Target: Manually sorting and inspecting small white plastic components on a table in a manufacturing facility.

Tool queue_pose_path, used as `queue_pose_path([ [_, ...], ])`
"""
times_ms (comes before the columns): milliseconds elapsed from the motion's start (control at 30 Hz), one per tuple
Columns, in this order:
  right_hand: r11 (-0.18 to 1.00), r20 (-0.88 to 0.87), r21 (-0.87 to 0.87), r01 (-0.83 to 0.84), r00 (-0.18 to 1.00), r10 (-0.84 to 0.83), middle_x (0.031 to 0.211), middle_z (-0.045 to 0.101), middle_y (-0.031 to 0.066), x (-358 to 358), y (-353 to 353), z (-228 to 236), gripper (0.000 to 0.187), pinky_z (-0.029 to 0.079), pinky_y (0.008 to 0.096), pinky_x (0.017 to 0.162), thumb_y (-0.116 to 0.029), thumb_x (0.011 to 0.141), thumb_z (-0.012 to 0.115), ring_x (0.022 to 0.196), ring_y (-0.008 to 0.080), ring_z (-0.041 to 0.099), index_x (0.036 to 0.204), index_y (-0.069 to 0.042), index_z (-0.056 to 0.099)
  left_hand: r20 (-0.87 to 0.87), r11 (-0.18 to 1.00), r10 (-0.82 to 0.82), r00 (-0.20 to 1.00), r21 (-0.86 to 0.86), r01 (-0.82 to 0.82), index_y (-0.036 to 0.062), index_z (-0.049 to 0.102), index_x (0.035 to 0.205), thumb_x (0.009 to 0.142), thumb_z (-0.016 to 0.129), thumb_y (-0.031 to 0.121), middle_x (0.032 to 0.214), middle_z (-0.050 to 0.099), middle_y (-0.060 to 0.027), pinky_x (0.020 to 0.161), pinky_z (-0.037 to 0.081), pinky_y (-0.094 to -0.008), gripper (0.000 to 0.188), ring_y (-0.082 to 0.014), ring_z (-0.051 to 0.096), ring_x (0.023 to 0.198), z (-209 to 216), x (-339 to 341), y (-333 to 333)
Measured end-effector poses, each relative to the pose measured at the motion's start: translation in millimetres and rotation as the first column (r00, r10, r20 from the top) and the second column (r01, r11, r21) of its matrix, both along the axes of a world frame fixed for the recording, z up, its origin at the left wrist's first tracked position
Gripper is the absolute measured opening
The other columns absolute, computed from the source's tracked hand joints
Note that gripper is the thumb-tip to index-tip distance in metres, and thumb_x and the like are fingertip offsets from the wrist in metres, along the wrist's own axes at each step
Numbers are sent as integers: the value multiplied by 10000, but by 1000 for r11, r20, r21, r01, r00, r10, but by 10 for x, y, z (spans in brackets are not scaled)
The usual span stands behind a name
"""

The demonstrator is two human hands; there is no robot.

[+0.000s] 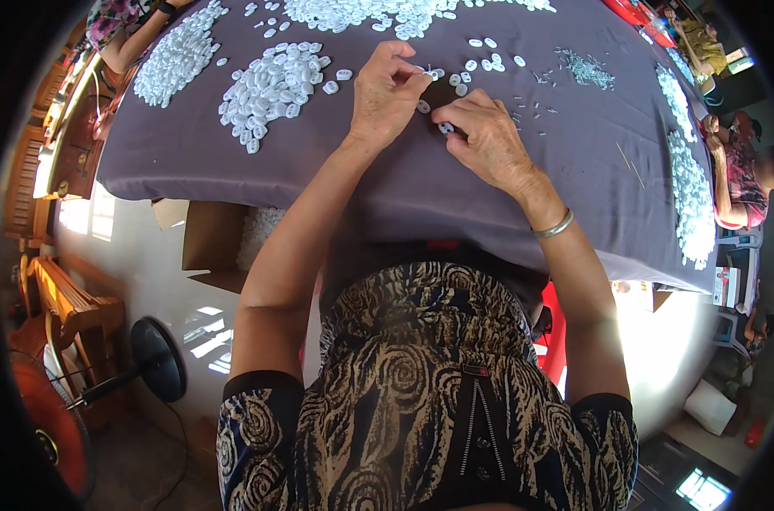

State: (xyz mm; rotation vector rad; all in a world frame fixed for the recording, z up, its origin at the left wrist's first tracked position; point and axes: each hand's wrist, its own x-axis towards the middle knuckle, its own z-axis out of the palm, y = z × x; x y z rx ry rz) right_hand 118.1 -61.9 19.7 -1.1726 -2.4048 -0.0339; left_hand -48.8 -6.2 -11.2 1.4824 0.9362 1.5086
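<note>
My left hand (pixel 390 95) is raised over the dark tablecloth, thumb and fingers pinched together. Something small and thin shows at its fingertips, too small to name; loose white pieces lie just behind it. To the right, my right hand (pixel 487 136) is curled, gripping a small white oval plastic piece (pixel 446 128) between thumb and fingers. One more white oval piece (pixel 424 106) lies between the two hands. Left of my left hand spreads a pile of white oval pieces (pixel 272 89). Several small metal pins (pixel 587 70) are heaped to the right, with some scattered nearer my right hand.
The purple-grey tablecloth (pixel 319 175) covers the table. More white pieces (pixel 178 55) are heaped at the left, far side and right edge. Thin sticks (pixel 631 163) lie at right. Other people sit around the table. A cardboard box (pixel 212 238) and a fan (pixel 51 426) stand to the left.
</note>
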Motion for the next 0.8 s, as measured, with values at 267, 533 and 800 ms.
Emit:
queue_pose_path([
  [267,997,-95,20,75,993,-73,874,597,62,80,-17,102,191,468,368,767,-44,737,669,841,249,547,927,-58,651,10,999,-9,1000,50,8,18,529,1073,784,669,44,764,653,-43,639,487,-237,322,-86,582,682,-34,2,48],
  [533,986,29,144,89,995,-94,831,560,45,-44,-132,-21,126,450,382,725,-47,727,693,826,248,546,840,-65,640,33,997,-77,996,6,77,23,528,1080,797,662,38,778,659,-46,646,491,-237,313,-82,590,699,22,22,-33],
  [800,998,-84,-46,34,996,-38,841,587,84,-27,-48,-15,106,455,378,732,-27,742,657,800,275,558,841,-33,618,-22,990,-143,989,-21,143,30,524,1103,815,664,22,774,645,6,619,426,-195,320,-22,516,706,55,61,-90],
])
